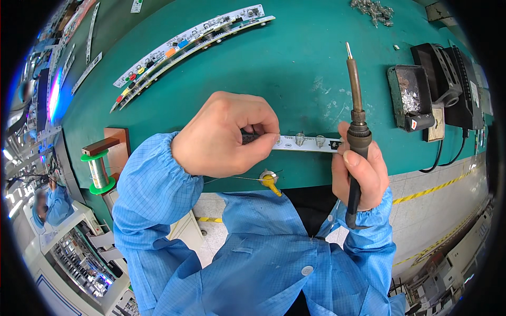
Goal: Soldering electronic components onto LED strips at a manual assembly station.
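Note:
My right hand (363, 176) is wrapped round a soldering iron (359, 131), its metal tip pointing up and away from me. The fingers of that hand are beside the right end of a narrow white circuit board (305, 143), which lies near the front edge of the green bench. Coil springs (300, 139) stand upright on the board. My left hand (229, 136) is closed in a pinch, thumb and forefinger meeting at the board's left part. What they grip, if anything, is hidden, and the hand covers that end of the board.
A green-ended solder spool (98, 175) sits on a wooden stand at left. A yellow-ended piece (270, 181) is at the bench edge. More populated boards (190, 45) lie far left, and loose springs (373, 11) far right. A residue tray (410, 97) stands by a black soldering station (464, 84).

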{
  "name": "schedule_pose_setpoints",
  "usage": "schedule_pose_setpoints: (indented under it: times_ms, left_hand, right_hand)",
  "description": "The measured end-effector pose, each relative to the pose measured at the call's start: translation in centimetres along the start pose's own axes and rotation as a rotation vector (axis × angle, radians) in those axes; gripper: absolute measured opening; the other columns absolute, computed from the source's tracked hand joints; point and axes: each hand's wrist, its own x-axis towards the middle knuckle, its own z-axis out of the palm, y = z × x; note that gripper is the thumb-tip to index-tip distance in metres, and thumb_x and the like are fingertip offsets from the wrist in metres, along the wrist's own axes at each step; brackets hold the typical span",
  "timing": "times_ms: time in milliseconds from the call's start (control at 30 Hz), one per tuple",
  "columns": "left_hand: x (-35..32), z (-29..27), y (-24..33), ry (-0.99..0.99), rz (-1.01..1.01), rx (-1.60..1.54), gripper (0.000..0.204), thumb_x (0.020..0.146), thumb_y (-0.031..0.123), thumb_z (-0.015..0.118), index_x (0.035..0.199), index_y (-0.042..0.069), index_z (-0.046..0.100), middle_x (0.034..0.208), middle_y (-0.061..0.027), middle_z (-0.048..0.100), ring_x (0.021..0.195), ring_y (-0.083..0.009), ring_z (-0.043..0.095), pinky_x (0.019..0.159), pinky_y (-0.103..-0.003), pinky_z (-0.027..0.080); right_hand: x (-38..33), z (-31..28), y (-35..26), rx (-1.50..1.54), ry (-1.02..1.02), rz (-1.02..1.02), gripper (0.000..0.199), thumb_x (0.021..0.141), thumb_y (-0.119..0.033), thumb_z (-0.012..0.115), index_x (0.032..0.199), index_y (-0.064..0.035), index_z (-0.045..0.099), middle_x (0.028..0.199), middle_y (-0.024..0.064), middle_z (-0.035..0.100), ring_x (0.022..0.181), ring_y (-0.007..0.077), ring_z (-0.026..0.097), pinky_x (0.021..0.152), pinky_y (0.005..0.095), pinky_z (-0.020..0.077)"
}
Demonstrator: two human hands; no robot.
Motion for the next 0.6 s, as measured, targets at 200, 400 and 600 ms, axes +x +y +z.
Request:
schedule_pose_setpoints:
  times_ms: [200, 400, 600]
  left_hand:
    - [0.0, 0.0, 0.4, -0.003, 0.052, 0.033, 0.003, 0.073, -0.002, 0.064, 0.073, 0.001, 0.062, 0.069, -0.0095, 0.062, 0.062, -0.0223, 0.061, 0.054, -0.032, 0.050]
    - [-0.2, -0.1, 0.5, -0.043, 0.063, 0.097, 0.004, 0.075, -0.004, 0.065, 0.078, -0.001, 0.064, 0.079, -0.0112, 0.066, 0.071, -0.0233, 0.064, 0.064, -0.033, 0.051]
    - [-0.5, 0.8, 1.2, -0.019, 0.135, 0.225, 0.009, 0.072, -0.005, 0.066, 0.079, -0.001, 0.064, 0.083, -0.0111, 0.065, 0.075, -0.0258, 0.062, 0.063, -0.034, 0.050]
  right_hand:
    - [0.0, -0.1, -0.1, 0.000, -0.005, 0.008, 0.066, 0.073, 0.021, 0.061, 0.126, -0.0140, 0.044, 0.106, 0.0249, 0.061, 0.094, 0.0355, 0.067, 0.077, 0.0399, 0.0555]
    - [0.1, -0.2, -0.2, 0.013, -0.039, 0.020, 0.066, 0.073, 0.021, 0.062, 0.126, -0.0140, 0.045, 0.107, 0.0262, 0.061, 0.094, 0.0354, 0.067, 0.077, 0.0395, 0.0554]
    - [-0.1, -0.2, -0.1, 0.001, -0.032, 0.029, 0.066, 0.073, 0.021, 0.062, 0.126, -0.0142, 0.046, 0.106, 0.0252, 0.062, 0.095, 0.0349, 0.067, 0.078, 0.0399, 0.0550]
